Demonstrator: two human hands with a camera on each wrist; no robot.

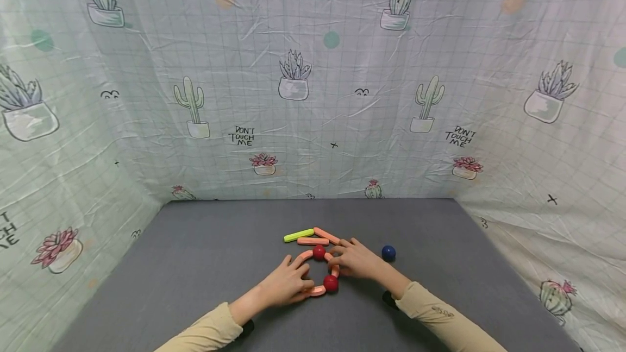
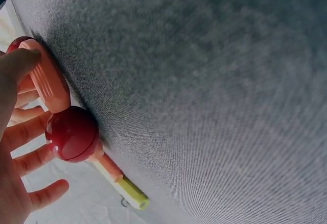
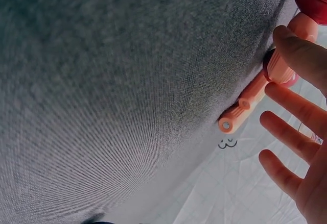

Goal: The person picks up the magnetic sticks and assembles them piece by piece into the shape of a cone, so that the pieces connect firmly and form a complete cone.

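Note:
On the grey table lies a ring of curved orange pieces joined by red balls. My left hand (image 1: 286, 284) pinches the near curved orange piece (image 1: 318, 290) between thumb and fingers, its other fingers spread behind a red ball (image 2: 72, 133) that the hand hides in the head view. My right hand (image 1: 359, 261) holds the right-hand curved orange piece (image 1: 335, 270) with thumb and forefinger; the other fingers are spread. A red ball (image 1: 319, 252) sits at the ring's far side, and another red ball (image 1: 330, 283) at its near right.
Just behind the ring lie a yellow-green stick (image 1: 299, 235) and two straight orange sticks, one crosswise (image 1: 313, 242) and one slanting (image 1: 325, 235) toward my right hand. A blue ball (image 1: 388, 253) rests right of that hand. A patterned curtain (image 1: 313, 124) surrounds the table.

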